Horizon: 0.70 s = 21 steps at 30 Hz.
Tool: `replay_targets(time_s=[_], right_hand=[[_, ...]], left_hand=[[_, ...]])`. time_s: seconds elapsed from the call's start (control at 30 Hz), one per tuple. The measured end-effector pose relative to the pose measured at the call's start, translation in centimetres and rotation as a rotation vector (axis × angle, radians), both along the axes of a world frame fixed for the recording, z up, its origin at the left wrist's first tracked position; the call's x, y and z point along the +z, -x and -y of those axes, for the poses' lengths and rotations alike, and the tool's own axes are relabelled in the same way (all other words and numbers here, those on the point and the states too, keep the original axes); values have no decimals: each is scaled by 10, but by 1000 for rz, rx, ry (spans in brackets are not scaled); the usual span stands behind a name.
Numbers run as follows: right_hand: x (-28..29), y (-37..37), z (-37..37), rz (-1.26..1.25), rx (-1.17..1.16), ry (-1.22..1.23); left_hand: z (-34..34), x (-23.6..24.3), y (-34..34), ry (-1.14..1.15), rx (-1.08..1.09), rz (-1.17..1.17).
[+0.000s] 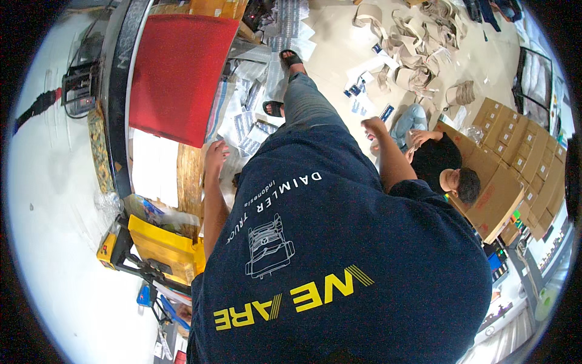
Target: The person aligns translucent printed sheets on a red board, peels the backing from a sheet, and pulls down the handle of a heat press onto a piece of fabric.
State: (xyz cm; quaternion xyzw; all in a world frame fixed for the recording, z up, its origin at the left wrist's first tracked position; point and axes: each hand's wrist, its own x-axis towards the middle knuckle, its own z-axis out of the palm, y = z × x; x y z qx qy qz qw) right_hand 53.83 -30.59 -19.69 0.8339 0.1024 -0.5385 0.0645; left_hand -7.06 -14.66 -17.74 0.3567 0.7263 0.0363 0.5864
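Observation:
My left hand hangs beside the edge of a table-like stack, close to a large red panel and a white sheet. Its fingers look loosely bent and apart, with nothing visible in them. At my right side, my right hand is curled, its fingers partly hidden; I cannot make out whether something small is inside. My navy shirt fills the middle. Below it show grey-blue trousers and black sandals. Printed plastic packets lie about my feet.
Another person in black sits at my right, hands together. Beige caps or visors are heaped on the floor ahead. Cardboard boxes are stacked beyond that person. A yellow bin and a dark frame post stand at left.

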Motion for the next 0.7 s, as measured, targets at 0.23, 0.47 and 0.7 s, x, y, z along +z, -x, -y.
replay_targets(time_s=[0.23,0.47,0.7], right_hand=[[-21,58,-80,-167,426,-436],[-37,57,-115,-164,463,-371],[-58,12,-137,-111,965,-108]], left_hand=[[17,-12,-13,207,-97,78],[-27,178,-84,-129,-297,270],[-50,466,-141,-801,-433,826]])
